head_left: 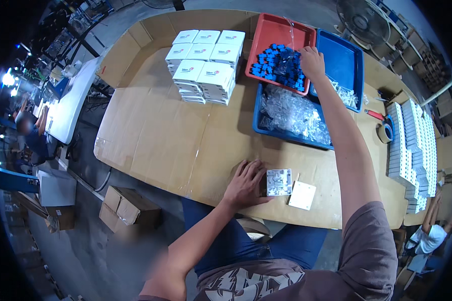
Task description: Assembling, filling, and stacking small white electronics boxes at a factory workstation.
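My left hand [245, 184] lies on the cardboard-covered table with its fingers spread. Its thumb and fingertips are beside a small square white plastic housing [278, 182], whose open top shows parts inside. Right of the housing lies a flat white square plate [302, 195]. My right arm stretches far forward, and my right hand [313, 63] is at the right side of a red tray [266, 35]. Small blue plastic parts [273, 61] are heaped in that tray, partly under clear plastic film. The right hand's fingers are curled; their tips and anything between them are hidden.
Stacked white boxes [202, 71] stand at the table's far middle. A blue tray [258, 125] holds clear plastic bags [291, 111]; another blue tray [339, 47] holds small white pieces [344, 94]. At right are a tape roll [385, 133], a red-handled tool [374, 115] and stacked white housings [412, 145].
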The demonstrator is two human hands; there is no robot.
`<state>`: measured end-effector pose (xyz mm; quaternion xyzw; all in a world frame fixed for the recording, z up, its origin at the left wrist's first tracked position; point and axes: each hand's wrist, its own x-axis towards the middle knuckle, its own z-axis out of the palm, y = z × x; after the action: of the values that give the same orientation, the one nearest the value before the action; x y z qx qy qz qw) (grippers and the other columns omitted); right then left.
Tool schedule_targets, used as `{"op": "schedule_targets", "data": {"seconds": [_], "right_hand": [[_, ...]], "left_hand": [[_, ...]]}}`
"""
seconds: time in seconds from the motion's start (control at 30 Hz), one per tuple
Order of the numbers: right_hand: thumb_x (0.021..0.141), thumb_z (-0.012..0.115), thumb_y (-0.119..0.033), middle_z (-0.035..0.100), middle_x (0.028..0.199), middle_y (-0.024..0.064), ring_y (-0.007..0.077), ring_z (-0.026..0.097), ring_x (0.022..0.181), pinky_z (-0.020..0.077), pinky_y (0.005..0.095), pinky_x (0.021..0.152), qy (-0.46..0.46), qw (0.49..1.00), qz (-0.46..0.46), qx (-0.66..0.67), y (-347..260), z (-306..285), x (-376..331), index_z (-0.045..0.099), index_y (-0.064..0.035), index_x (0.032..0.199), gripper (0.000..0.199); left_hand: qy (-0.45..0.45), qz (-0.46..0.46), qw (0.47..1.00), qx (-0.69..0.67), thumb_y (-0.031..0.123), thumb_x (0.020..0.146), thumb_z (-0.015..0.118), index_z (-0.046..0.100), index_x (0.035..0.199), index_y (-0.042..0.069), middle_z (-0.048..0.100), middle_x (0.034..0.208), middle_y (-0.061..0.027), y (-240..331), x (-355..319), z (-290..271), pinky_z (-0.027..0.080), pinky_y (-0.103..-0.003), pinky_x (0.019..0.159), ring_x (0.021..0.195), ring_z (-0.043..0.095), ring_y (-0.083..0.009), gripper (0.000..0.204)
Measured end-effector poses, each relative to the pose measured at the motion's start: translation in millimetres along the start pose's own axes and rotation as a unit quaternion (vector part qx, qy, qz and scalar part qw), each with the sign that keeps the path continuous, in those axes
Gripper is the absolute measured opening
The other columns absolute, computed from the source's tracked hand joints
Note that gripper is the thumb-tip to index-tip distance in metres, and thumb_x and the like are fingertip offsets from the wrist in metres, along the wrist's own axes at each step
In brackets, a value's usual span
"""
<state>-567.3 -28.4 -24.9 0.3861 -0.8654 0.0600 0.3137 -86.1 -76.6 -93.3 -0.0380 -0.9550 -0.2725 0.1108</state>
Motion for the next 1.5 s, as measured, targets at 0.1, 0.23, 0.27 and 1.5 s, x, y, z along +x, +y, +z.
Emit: {"op": "schedule_targets", "data": {"seconds": [0.1, 0.23, 0.27, 1.5], "right_hand": [[0.093, 0.059, -0.014, 0.069, 0.114, 0.0050, 0.0257, 0.061, 0.115, 0.0459, 0.0462, 0.092, -0.037, 0.999, -0.032, -0.022, 5, 17, 13, 0.071, -0.0132, 0.112, 0.022], [0.092, 0.063, -0.016, 0.070, 0.111, 0.0062, 0.0265, 0.061, 0.116, 0.0452, 0.0468, 0.094, -0.039, 0.999, -0.020, -0.011, 7, 22, 19, 0.071, -0.0125, 0.112, 0.022], [0.090, 0.065, -0.016, 0.070, 0.111, 0.0063, 0.0272, 0.061, 0.116, 0.0448, 0.0475, 0.094, -0.057, 0.998, 0.011, 0.006, 6, 19, 20, 0.072, -0.0124, 0.111, 0.022], [0.103, 0.060, -0.004, 0.072, 0.108, 0.0142, 0.0222, 0.073, 0.097, 0.0605, 0.0310, 0.085, -0.049, 0.429, 0.501, 0.750, -157, -219, -334, 0.062, 0.0078, 0.131, 0.030]], "left_hand": [[0.000, -0.004, 1.000, -0.005, 0.063, 0.076, 0.079, 0.052, 0.140, 0.003, 0.050, 0.147, -0.0161, -2, -3, 0, 0.027, -0.054, 0.123, 0.143, 0.042, -0.0326, 0.092], [0.007, 0.001, 1.000, 0.000, 0.065, 0.078, 0.074, 0.053, 0.137, 0.001, 0.050, 0.144, -0.0161, -3, -1, -2, 0.028, -0.053, 0.122, 0.142, 0.043, -0.0325, 0.089], [-0.001, -0.002, 1.000, -0.001, 0.065, 0.078, 0.074, 0.053, 0.137, 0.002, 0.050, 0.144, -0.0160, -3, -1, -3, 0.028, -0.053, 0.122, 0.142, 0.043, -0.0325, 0.089], [0.051, 0.029, 0.998, 0.019, 0.054, 0.074, 0.083, 0.055, 0.136, 0.002, 0.053, 0.139, -0.0150, 2, -7, 5, 0.033, -0.050, 0.119, 0.133, 0.049, -0.0354, 0.086]]}}
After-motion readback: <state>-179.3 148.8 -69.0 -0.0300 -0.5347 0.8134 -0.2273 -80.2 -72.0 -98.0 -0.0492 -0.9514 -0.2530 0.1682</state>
